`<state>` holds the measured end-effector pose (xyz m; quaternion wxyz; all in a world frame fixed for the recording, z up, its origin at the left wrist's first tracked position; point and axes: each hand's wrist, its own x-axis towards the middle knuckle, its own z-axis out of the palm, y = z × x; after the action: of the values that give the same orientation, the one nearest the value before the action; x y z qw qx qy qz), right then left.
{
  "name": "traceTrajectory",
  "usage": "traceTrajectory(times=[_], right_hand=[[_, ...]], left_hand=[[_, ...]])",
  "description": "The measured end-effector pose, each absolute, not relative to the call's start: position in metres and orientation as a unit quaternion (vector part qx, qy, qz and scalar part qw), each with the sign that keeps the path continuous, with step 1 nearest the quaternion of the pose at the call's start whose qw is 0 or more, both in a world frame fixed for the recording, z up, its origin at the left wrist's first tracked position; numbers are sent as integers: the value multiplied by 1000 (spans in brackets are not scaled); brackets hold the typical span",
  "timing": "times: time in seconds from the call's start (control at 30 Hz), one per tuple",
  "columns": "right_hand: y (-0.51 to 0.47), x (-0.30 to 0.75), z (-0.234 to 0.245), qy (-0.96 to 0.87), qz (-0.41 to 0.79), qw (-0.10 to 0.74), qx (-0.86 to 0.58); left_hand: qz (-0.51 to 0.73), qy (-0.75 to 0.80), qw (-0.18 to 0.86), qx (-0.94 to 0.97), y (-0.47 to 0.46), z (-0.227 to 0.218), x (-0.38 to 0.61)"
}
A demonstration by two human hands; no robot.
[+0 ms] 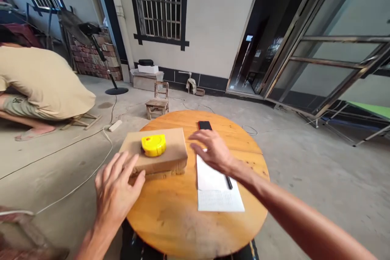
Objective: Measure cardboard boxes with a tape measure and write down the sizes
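Observation:
A closed cardboard box [170, 162] lies on the left part of a round wooden table [170, 215]. On its top rests a yellow tape measure [154, 145]. My left hand [117, 187] is at the box's near left corner, fingers apart; whether it touches the box I cannot tell. My right hand [213, 150] hovers to the right of the box, fingers stretched out and nothing held. Beneath that hand is a sheet of white paper [216, 199], its lower part covered with faint writing. A black pen [228, 182] lies on the paper, partly hidden by my right wrist.
A dark phone with a red edge [204, 125] lies at the table's far side. Beyond stands a small wooden chair [157, 99]. A person [45, 81] sits low at left, near a fan stand [116, 90] and a power strip [115, 126]. Cables cross the floor.

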<state>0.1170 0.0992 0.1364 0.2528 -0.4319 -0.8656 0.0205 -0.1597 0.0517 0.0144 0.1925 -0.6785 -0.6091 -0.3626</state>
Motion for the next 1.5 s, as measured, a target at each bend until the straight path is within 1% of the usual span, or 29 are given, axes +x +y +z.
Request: traceTrajectory(times=[0.1, 0.2, 0.27, 0.33, 0.4, 0.5, 0.6, 0.67, 0.73, 0.83, 0.9, 1.0, 1.07, 1.13, 1.27, 1.33, 1.5], right_hand=[[89, 189, 111, -824, 22, 194, -532], [76, 242, 70, -815, 25, 154, -558], [69, 258, 46, -820, 21, 132, -556], [66, 261, 31, -841, 1, 101, -531], [67, 258, 23, -875, -25, 63, -480], [73, 253, 22, -913, -40, 29, -406], [74, 259, 25, -924, -45, 58, -376], [68, 270, 30, -911, -32, 105, -398], [59, 284, 37, -867, 17, 168, -469], [45, 305, 49, -764, 141, 248, -579], [40, 315, 51, -711, 195, 277, -616], [39, 315, 43, -695, 203, 284, -629], [39, 306, 31, -726, 198, 262, -605], [37, 293, 21, -770, 182, 224, -569], [30, 270, 13, -833, 123, 103, -529], [26, 262, 16, -844, 106, 60, -523], [20, 248, 22, -844, 80, 37, -528]], left_hand=[[-372, -627, 179, -661, 44, 21, -162], [-427, -608, 178, -645, 16, 20, -134], [-435, -551, 148, -697, -4, 14, -100], [-400, -493, 74, -769, -15, 6, -62], [-338, -478, 16, -810, -15, -2, -29], [-266, -474, -31, -839, -2, -9, -1], [-231, -483, -52, -843, 5, -16, 3], [-221, -499, -56, -836, 4, -21, 0], [-217, -512, -50, -830, -1, -28, -2], [-224, -518, -30, -825, -7, -39, 0], [-236, -519, -15, -821, -9, -43, 4], [-244, -520, 9, -818, -13, -46, 10], [-237, -524, 26, -817, -18, -45, 14], [-227, -532, 43, -815, -24, -44, 16], [-205, -522, 70, -825, -34, -43, 20], [-198, -515, 86, -830, -37, -45, 21], [-214, -521, 113, -819, -40, -52, 28]])
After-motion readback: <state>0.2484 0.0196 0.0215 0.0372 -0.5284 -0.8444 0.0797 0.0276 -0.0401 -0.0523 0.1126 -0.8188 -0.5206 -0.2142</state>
